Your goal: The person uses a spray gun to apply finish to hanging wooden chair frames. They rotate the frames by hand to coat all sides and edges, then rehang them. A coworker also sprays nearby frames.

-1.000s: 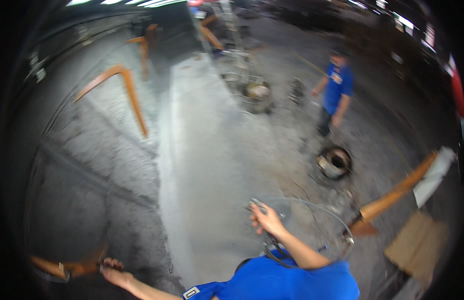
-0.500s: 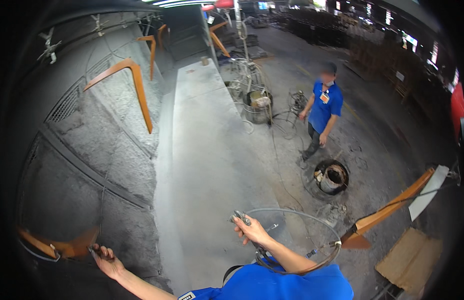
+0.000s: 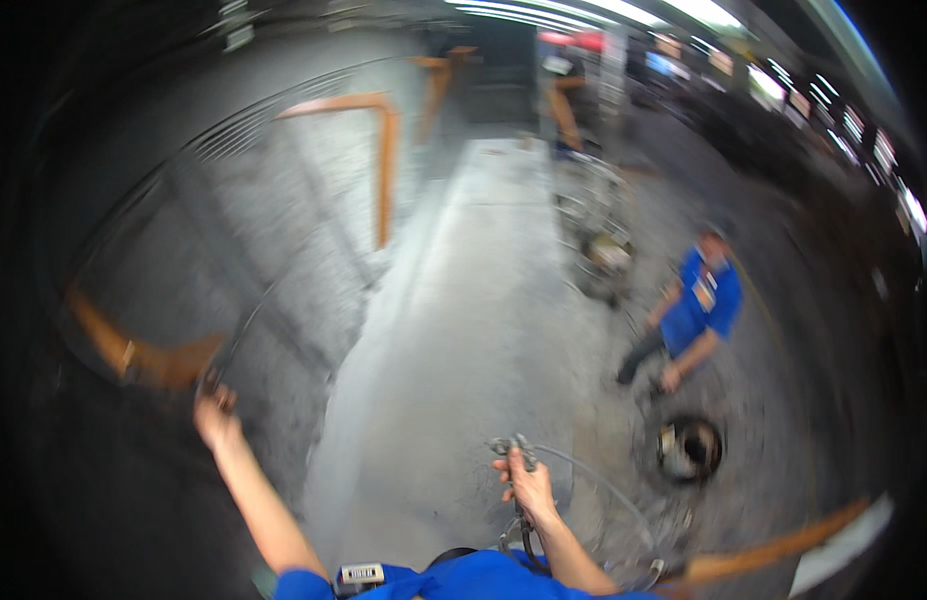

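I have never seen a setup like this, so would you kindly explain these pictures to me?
What you see are a person's own bare hands. Every picture comes from one wide camera on that person's head, looking down, so straight edges bend near the rim. The right hand holds what looks like a spray gun, with a grey hose running from it. The left hand is at the end of an orange-brown piece, seemingly wooden; blur hides whether it holds it. Between the hands runs a long grey surface, with a small brownish thing, too blurred to name, near its far end. To the right, a co-worker in blue stands near a round bucket.
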Demonstrator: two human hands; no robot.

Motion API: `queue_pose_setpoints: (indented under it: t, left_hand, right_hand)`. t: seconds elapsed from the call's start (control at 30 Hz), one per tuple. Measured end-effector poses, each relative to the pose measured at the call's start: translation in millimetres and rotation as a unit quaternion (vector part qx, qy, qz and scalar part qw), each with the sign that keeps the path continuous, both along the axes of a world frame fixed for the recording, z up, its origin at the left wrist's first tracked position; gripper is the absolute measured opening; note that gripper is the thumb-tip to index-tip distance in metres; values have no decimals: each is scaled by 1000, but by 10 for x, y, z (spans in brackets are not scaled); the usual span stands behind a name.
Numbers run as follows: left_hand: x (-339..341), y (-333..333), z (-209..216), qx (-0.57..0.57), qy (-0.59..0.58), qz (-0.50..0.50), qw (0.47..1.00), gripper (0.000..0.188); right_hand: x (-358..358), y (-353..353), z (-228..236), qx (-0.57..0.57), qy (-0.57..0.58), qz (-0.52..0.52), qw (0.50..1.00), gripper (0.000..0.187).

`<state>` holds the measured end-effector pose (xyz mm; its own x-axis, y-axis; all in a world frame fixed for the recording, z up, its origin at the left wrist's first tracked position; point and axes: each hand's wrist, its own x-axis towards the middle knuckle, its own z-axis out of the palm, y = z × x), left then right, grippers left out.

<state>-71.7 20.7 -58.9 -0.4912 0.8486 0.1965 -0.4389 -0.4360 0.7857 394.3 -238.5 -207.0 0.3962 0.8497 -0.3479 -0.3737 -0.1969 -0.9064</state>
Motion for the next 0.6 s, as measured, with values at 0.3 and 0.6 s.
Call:
queue_pose_setpoints:
  t: [0.3, 0.6]
  left_hand:
    - [-42, -19, 245, -93, -22, 115, 989, 26]
    - [-678, 232, 269, -130, 55, 127, 982, 34]
  right_hand:
    - [188, 653, 1390, 160, -294, 96, 937, 57]
    - [-753, 1305, 3649, 524, -420, 212, 710, 56]
